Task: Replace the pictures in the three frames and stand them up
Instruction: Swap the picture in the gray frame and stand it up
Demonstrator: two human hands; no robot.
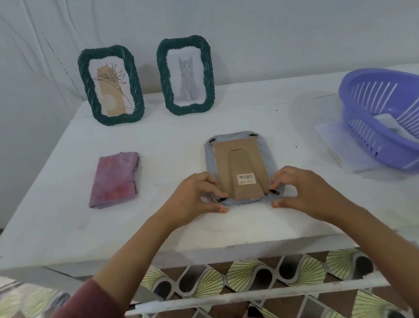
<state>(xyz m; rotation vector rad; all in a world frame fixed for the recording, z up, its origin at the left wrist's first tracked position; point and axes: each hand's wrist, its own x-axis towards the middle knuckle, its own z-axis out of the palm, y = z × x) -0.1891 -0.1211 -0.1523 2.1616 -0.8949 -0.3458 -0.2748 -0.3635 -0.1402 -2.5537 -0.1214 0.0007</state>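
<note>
A grey rope-edged frame [263, 152] lies face down in the middle of the white table [50, 204], its brown cardboard back [238, 166] with folded stand and white label facing up. My left hand [194, 197] pinches its near left corner and my right hand [304, 189] its near right corner, fingertips by the small black clips. Two dark green rope frames stand upright at the back: one [111, 85] shows a plant drawing, the other [186, 74] a grey cat.
A folded pink-purple cloth [114, 179] lies left of the grey frame. At the right, a purple slotted plastic basket [404, 119] rests tilted over a stack of white papers [344, 147]. A white wall rises behind the table; patterned floor shows below.
</note>
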